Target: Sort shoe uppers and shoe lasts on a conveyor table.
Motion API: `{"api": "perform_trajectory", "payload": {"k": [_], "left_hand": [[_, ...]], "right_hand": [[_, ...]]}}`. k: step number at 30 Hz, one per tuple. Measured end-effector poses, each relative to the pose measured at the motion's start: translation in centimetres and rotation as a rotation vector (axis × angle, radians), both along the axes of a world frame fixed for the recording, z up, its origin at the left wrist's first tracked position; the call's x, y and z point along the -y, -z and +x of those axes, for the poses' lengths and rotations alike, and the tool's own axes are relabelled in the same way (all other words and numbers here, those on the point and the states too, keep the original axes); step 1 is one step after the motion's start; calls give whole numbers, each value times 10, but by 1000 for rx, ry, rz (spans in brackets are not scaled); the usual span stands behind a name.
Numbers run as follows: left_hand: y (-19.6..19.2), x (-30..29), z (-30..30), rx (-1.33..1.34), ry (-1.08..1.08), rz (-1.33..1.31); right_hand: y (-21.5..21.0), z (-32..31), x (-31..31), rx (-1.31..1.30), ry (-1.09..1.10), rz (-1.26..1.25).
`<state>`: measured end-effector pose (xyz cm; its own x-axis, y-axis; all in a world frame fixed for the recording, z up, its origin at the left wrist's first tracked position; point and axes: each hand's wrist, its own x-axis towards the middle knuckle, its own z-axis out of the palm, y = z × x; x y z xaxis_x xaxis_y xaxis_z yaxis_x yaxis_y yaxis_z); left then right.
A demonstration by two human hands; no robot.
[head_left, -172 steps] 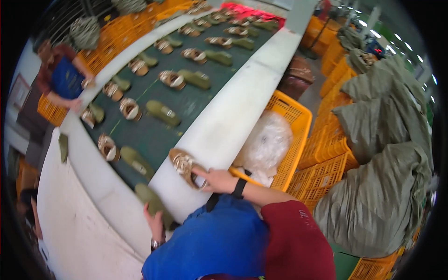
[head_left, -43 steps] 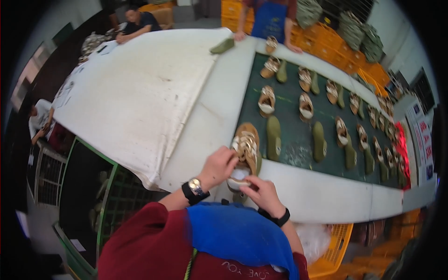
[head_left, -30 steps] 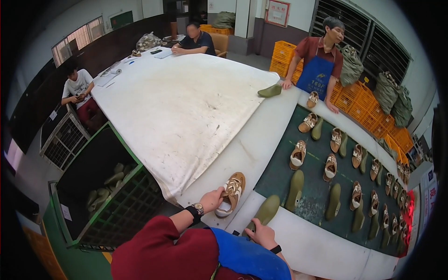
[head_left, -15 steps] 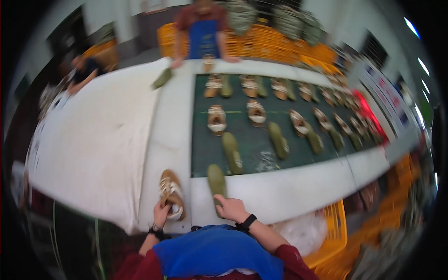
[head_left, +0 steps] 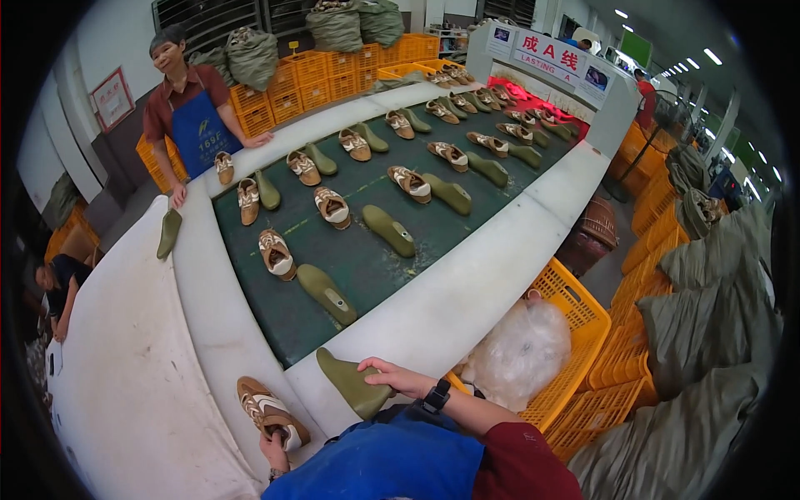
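Observation:
A brown sneaker point(head_left: 261, 406) with white stripes is held at its collar by my left hand point(head_left: 273, 450), over the white border of the table. Its toe points away from me, and some of my fingertips are hidden in its opening. In my right hand point(head_left: 403, 379) is an olive-green shoe last point(head_left: 343, 375), gripped near its thick end and seen from the side. Close by on the dark green belt point(head_left: 275, 321) lie another green last point(head_left: 326, 293) and a brown sneaker point(head_left: 277, 253).
Several sneakers and lasts stand in rows along the belt. A co-worker in a blue apron point(head_left: 204, 146) stands at the far left side, with a single last point(head_left: 169, 232) nearby. Whitish cloth point(head_left: 133, 375) covers the left table. At right, a yellow crate point(head_left: 583, 333) holds clear plastic point(head_left: 525, 346).
My view has swung to the right, so the belt now runs off toward the upper right. The last in my right hand now shows its side. Both hands keep their holds.

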<state>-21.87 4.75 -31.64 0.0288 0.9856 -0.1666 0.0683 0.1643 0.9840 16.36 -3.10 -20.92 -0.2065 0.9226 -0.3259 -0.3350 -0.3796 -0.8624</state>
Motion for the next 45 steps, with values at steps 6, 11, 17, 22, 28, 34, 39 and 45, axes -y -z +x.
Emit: {"api": "perform_trajectory", "payload": {"k": [6, 11, 17, 22, 28, 34, 39, 45], "left_hand": [[0, 2, -2, -41, -14, -17], [10, 4, -7, -185, -58, -4], [-18, 7, 13, -240, -141, -42], [-4, 0, 7, -211, -105, -44], [-92, -24, -9, -1171, 657, -60], [-253, -63, 76, -782, 794, 304], [-326, -42, 179, -53, 1510, 437], [-402, 34, 242, 891, 2415, 487]], "right_hand": [[-7, 12, 3, -33, -93, -100], [-9, 13, 9, -60, -183, -134], [-3, 9, 11, 75, -81, -119], [-7, 11, 8, 233, -105, 59], [-33, 8, 12, 342, -131, 148], [-25, 2, 62, 557, 122, 175], [-42, -16, 99, 673, 223, 92], [-37, -42, 114, 778, 308, 45]]}}
